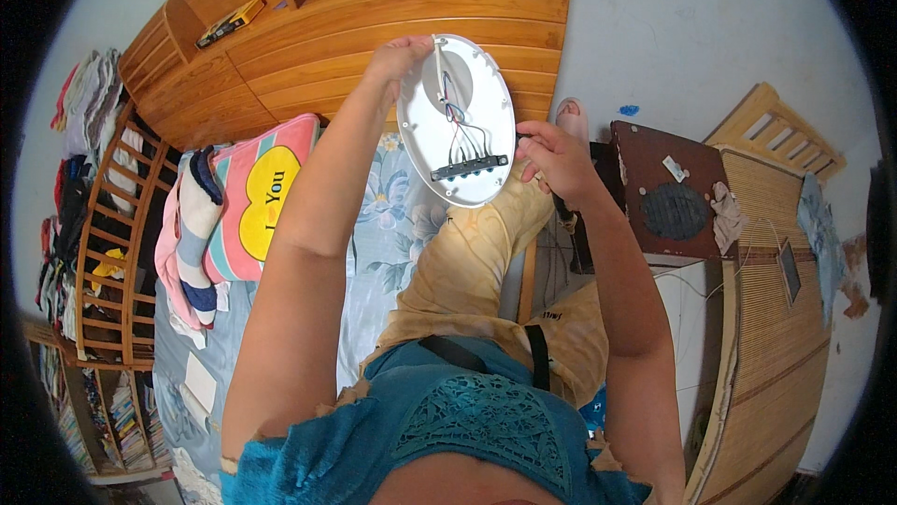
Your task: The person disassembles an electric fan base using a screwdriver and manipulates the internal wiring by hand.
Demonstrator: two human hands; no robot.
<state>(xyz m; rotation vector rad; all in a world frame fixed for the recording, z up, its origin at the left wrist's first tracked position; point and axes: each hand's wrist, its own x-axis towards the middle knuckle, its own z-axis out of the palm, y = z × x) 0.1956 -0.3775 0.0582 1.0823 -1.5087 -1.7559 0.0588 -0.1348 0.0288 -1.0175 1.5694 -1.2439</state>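
My left hand grips the upper left edge of a white oval plastic housing, raised above my lap and tilted with its hollow inside toward me. Thin coloured wires run down the inside to a narrow black circuit board near the lower end. Screw posts dot the rim. Just right of the housing is my right hand, its fingers curled close to the lower right edge. Something dark shows at its fingertips and below the palm; its kind is hard to make out.
I sit on a bed with a blue floral sheet. A pink cushion lies to the left, before a slatted wooden rail. Ahead stands a wooden headboard. At right are a dark brown cabinet and a bamboo mat.
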